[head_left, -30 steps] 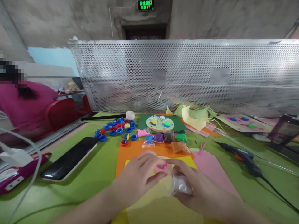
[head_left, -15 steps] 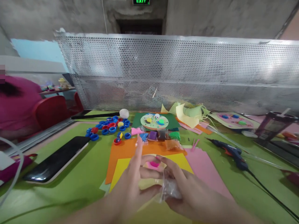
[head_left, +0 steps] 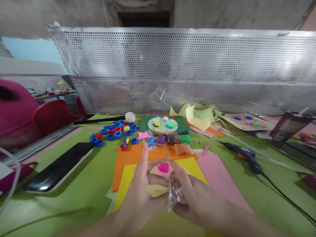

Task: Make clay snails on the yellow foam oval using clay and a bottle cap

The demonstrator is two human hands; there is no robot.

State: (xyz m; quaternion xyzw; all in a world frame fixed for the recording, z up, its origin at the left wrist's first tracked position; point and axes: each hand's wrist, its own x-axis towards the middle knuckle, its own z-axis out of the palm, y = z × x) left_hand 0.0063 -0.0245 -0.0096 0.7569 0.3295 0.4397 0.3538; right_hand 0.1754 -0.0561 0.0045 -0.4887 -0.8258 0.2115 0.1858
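Observation:
A small clear plastic bag (head_left: 175,192) is held low over the yellow paper (head_left: 195,166). My right hand (head_left: 197,194) has its fingers closed around the bag. The thumb and some fingers of my left hand (head_left: 140,187) meet at the bag's edge, while its index finger points up. Just beyond my fingers, a bright pink lump of clay (head_left: 164,167) sits on a pale round piece, partly hidden by both hands. What the bag contains is hard to make out.
Packets of coloured clay (head_left: 161,140) lie behind orange paper (head_left: 123,164). Blue and red bottle caps (head_left: 118,134) cluster left, above a phone (head_left: 61,166). A decorated disc (head_left: 163,125) lies at the back. Right are a glue gun (head_left: 243,156), pink paper (head_left: 217,171) and a lidded cup (head_left: 288,126).
The view has tilted down slightly. Both hands stay around the bag with little movement, and the pink clay shows more fully between them.

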